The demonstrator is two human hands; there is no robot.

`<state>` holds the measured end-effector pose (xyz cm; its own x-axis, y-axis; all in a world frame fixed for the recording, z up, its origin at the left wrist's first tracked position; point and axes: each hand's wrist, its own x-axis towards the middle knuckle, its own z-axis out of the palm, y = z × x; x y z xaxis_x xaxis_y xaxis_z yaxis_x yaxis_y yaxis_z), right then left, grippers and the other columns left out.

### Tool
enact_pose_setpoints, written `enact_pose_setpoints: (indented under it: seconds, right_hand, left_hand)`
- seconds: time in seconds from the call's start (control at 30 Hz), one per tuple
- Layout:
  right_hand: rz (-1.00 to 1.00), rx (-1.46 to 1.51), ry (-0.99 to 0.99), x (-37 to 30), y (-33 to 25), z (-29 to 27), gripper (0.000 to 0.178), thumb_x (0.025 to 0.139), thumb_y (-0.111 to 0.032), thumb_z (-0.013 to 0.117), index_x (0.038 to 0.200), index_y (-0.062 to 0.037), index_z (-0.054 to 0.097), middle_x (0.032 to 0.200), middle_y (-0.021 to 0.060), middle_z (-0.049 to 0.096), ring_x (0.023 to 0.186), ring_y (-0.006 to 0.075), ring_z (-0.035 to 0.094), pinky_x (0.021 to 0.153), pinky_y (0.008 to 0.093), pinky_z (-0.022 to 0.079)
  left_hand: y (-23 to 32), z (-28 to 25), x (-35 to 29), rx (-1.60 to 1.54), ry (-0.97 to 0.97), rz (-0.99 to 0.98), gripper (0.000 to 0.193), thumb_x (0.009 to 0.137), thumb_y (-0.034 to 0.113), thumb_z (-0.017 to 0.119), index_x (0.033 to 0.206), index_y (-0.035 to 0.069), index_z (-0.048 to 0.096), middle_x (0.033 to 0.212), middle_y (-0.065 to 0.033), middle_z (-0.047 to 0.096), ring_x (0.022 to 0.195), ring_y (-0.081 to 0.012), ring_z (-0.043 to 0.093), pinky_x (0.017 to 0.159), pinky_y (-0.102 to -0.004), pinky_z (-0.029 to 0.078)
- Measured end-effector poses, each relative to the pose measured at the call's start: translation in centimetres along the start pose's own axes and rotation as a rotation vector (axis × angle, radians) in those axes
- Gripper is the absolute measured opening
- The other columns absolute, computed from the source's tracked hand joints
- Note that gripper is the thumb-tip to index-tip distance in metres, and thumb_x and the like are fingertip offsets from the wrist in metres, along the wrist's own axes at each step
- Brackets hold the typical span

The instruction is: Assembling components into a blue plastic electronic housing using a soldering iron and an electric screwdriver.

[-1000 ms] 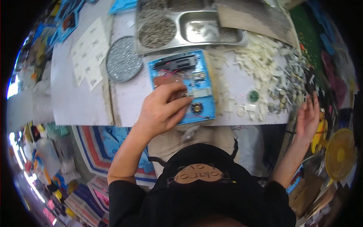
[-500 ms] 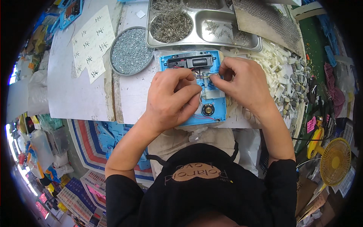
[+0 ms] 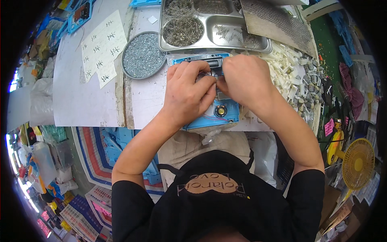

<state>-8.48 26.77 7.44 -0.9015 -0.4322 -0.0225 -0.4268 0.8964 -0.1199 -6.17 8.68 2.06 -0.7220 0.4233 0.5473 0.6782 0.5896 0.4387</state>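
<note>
A blue plastic housing (image 3: pixel 233 114) lies on the table in front of me, with a small round speaker (image 3: pixel 220 111) and thin red wires near its front edge. At its far end a black part (image 3: pixel 215 63) shows between my hands. My left hand (image 3: pixel 186 92) rests over the left side of the housing, thumb and fingers pinched together. From the right, my right hand (image 3: pixel 248 82) bends over the housing with its fingers curled in and pointing down. The fingertips meet near the middle of the housing, and whatever they hold is hidden.
Behind the housing stands a metal compartment tray (image 3: pixel 217 45) of small springs, partly under a board (image 3: pixel 278 26). A round dish of screws (image 3: pixel 144 55) sits to the left, beside a marked paper sheet (image 3: pixel 100 48). White plastic parts (image 3: pixel 284 72) are heaped at right; a yellow fan (image 3: pixel 358 163) stands beyond.
My right hand has shifted left and turned palm-down over the housing, covering more of it. Its fingertips now sit closer to my left hand, which stays pinched. The view has shifted slightly.
</note>
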Motion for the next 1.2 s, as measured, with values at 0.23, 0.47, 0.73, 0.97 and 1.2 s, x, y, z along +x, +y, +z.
enact_pose_setpoints:
  seconds: [0.23,0.47,0.73,0.97,1.2]
  right_hand:
    - [0.15,0.239,0.062,-1.2,1.4,1.1,0.019,0.076,-0.02,0.071,0.072,-0.0017,0.073,0.074,0.0202,0.07,0.072,0.0387,0.071,0.067,0.0471,0.057]
    - [0.26,0.543,0.046,-2.0,2.7,1.8,0.025,0.077,-0.024,0.073,0.072,0.0,0.071,0.073,0.0203,0.07,0.074,0.0388,0.07,0.069,0.0474,0.055]
    - [-0.15,-0.077,0.021,-0.7,0.3,1.1,0.012,0.075,-0.016,0.071,0.077,-0.0052,0.076,0.078,0.0178,0.072,0.075,0.0333,0.073,0.067,0.0426,0.059]
    - [0.073,0.413,-0.124,-0.1,3.5,0.6,0.013,0.075,-0.013,0.072,0.077,-0.0004,0.073,0.074,0.019,0.071,0.071,0.0333,0.072,0.064,0.0442,0.056]
    - [0.211,0.67,-0.114,-1.7,5.3,2.7,0.026,0.077,-0.025,0.078,0.084,-0.0004,0.071,0.076,0.0186,0.071,0.074,0.0338,0.071,0.069,0.0431,0.054]
  left_hand:
    - [0.1,0.1,0.0,0.033,-0.047,0.006,0.028,0.076,0.013,0.075,0.104,0.012,0.076,0.113,-0.0067,0.061,0.097,-0.0242,0.059,0.088,-0.0404,0.041]
    - [0.8,0.0,-0.1,0.166,-0.119,0.009,0.029,0.079,0.021,0.074,0.108,0.018,0.078,0.134,-0.0069,0.059,0.124,-0.03,0.049,0.108,-0.053,0.026]
    - [0.1,-0.1,-0.2,0.179,-0.163,0.017,0.025,0.079,0.022,0.074,0.103,0.017,0.079,0.142,-0.0066,0.057,0.133,-0.0319,0.045,0.117,-0.0596,0.014]
    - [0.2,0.1,0.3,0.121,-0.16,-0.002,0.026,0.078,0.02,0.073,0.103,0.016,0.078,0.143,-0.0086,0.056,0.134,-0.033,0.045,0.117,-0.0602,0.018]
    - [1.3,0.5,1.8,0.069,-0.217,-0.044,0.024,0.08,0.014,0.072,0.103,0.013,0.078,0.133,-0.0141,0.06,0.128,-0.0353,0.052,0.116,-0.0549,0.025]
